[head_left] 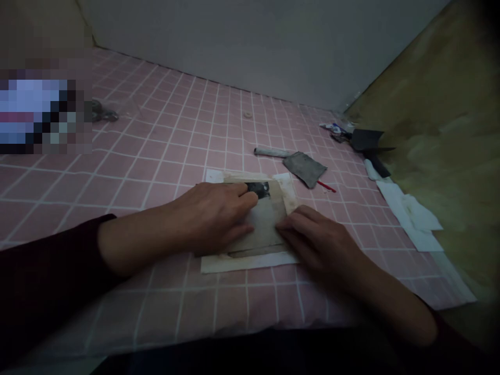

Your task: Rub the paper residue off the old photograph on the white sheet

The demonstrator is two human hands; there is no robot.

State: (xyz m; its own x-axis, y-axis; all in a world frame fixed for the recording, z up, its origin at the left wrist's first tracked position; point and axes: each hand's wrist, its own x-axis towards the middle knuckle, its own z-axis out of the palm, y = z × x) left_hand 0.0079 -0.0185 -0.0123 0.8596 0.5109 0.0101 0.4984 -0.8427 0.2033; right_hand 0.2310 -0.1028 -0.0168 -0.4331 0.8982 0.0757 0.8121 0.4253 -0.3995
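A grey-beige rectangular sheet [262,229] lies on a larger white paper [242,264] near the table's front edge. My left hand [221,216] rests over the sheet's left part, fingers bent, closed round a small dark piece [258,189] at the sheet's top. How much of that piece is under the fingers is hidden. On the right, my right hand [318,237] has its thumb and fingertips pressed together at the sheet's right edge. Behind the paper sits a grey cloth-like pad [305,169], close to a pale rolled tube [272,152] and a thin red stick [327,186].
The table has a pink checked cloth [164,156]. At the right are a black object [367,143] and white tissues [412,213] by a yellowish wall. A small ring [247,114] lies farther back; metal scissors-like handles [103,112] are at the left beside a pixelated area.
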